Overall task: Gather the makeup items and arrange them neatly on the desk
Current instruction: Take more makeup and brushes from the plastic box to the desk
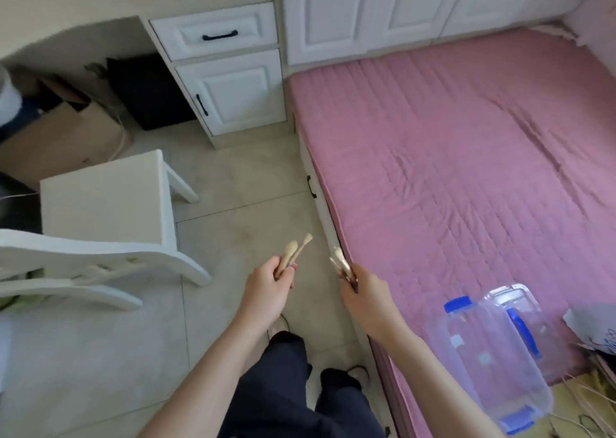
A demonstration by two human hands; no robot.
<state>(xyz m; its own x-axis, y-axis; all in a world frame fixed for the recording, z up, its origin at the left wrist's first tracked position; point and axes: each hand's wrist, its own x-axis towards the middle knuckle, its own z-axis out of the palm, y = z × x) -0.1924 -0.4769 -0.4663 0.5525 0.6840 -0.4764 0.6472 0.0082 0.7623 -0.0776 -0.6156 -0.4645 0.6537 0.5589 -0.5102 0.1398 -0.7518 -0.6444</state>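
Observation:
My left hand grips a small bunch of makeup brushes with pale handles, their tips pointing up and away over the tiled floor. My right hand holds another bunch of makeup brushes beside the edge of the pink bed. The two hands are a short way apart in front of me. The cream desk lies at the far upper left, with its white drawer unit below.
A white stool and a white chair back stand to the left. The pink mattress fills the right. On its near corner sits a clear plastic box with blue clips. A cardboard box sits under the desk.

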